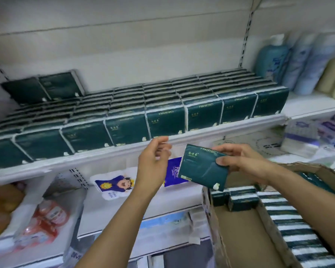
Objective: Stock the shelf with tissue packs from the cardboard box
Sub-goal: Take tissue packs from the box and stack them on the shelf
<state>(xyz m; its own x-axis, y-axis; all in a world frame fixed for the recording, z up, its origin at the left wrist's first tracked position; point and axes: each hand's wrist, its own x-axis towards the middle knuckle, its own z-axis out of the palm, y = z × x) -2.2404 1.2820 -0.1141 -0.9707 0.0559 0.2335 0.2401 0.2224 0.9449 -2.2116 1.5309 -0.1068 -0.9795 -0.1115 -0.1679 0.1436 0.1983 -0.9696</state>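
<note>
A tissue pack [201, 169] is pinched at its right edge by the right hand [238, 161], tilted, just beside the empty, loosely open left hand [155, 159], with the shelf [85, 160] just above, nearer the left hand, and the cardboard box [240, 233] below.

One dark green plastic-wrapped tissue pack [202, 167] sits centre right of the frame, tilted, its printed face to the camera, gripped at its right edge by the right hand [238, 161]. Matching shelved packs [162, 105] stand on edge in tight rows across the white metal shelf [124, 150], mid-frame. Two further packs [43, 88] lean atop the rows, upper left. The open brown cardboard box [240, 229], lower right, holds boxed packs [298, 229] along its right side.
</note>
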